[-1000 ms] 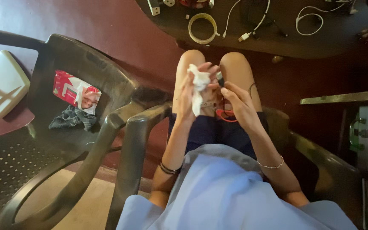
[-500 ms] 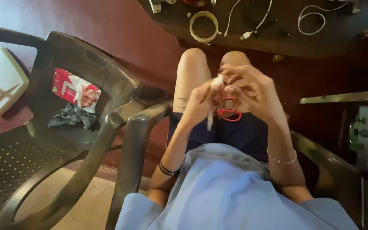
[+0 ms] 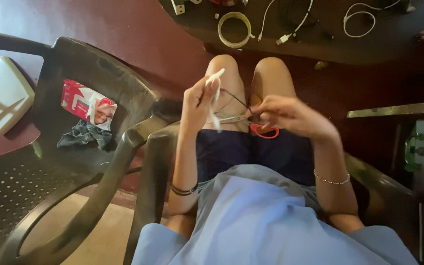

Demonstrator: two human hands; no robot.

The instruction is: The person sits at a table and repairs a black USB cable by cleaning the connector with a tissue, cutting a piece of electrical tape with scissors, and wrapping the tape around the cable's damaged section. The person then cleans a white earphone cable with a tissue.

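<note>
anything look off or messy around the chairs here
A crumpled dark grey cloth and a creased red and white packet lie loose on the empty dark plastic chair's seat, the cloth partly on the packet. Nothing looks spilled or broken.

Dark desk (image 3: 320,41) along the top edge: roll of yellowish tape (image 3: 235,28), white cables (image 3: 290,22) in loose loops. Empty dark plastic chair (image 3: 40,162) at the person's left: red-and-white packet (image 3: 82,100) and crumpled dark cloth (image 3: 84,136) on its seat. White square object (image 3: 1,93) on the dark red floor (image 3: 138,29) beyond.
</note>
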